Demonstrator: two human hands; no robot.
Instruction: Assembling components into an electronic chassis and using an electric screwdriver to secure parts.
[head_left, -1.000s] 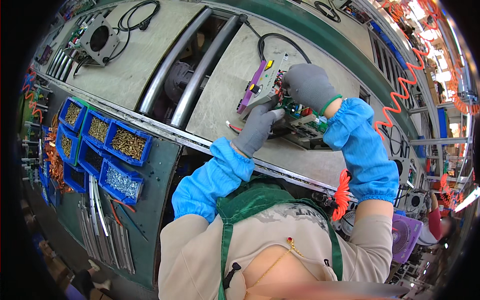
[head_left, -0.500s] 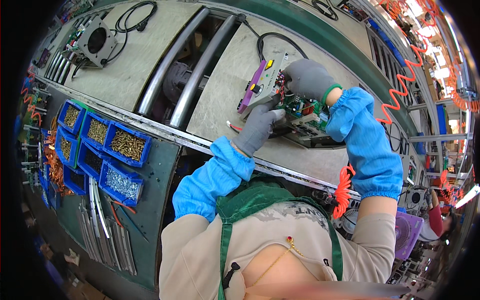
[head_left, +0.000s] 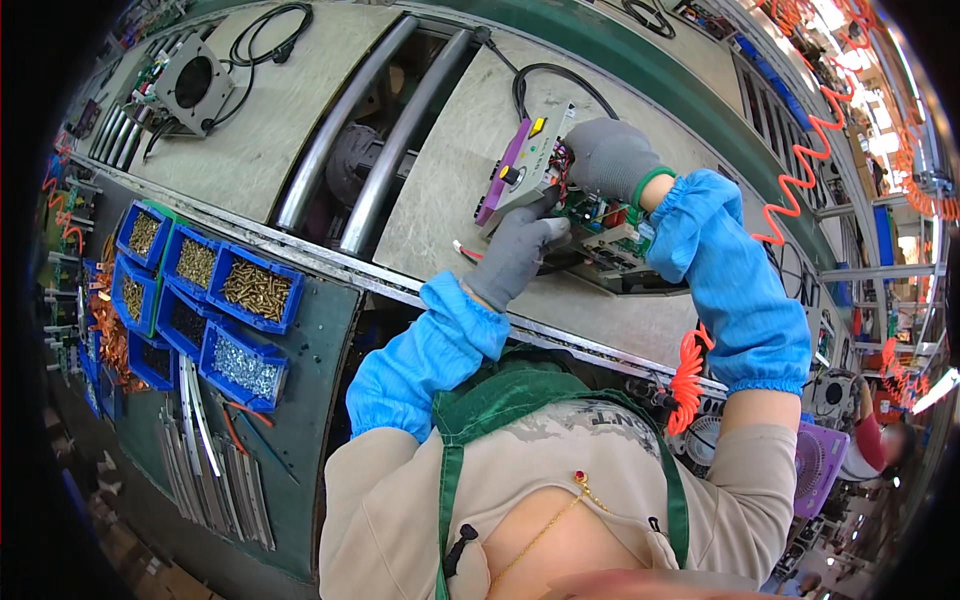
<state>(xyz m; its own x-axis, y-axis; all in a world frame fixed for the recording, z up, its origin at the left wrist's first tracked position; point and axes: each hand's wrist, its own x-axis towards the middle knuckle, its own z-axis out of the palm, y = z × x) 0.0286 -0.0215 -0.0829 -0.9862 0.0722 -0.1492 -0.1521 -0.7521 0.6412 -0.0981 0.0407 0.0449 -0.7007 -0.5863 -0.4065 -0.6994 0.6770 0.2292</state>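
Observation:
An electronic unit sits in front of me on the pale work board. Its grey front panel [head_left: 540, 165] has a purple edge, a yellow switch and a dark knob with a yellow-orange ring. Behind the panel lie green circuit boards [head_left: 610, 217] and thin red and dark wires [head_left: 558, 168]. My left hand [head_left: 517, 252], in a grey glove, is closed on the panel's near corner, thumb toward the boards. Over the panel's far inner side curls my gloved right hand [head_left: 612, 158], its fingertips hidden among the wires. What it pinches cannot be made out.
Blue bins [head_left: 250, 292] of screws and small metal parts stand at the left, near metal strips [head_left: 215, 475]. Steel rollers [head_left: 400, 140] separate my board from one bearing another unit [head_left: 190, 85]. An orange coiled hose [head_left: 688, 385] hangs by my right arm. A black cable [head_left: 560, 70] lies behind the unit.
My right hand has shifted slightly left, closer in against the panel, and its forearm has turned a little. The left hand and the unit stay almost where they were.

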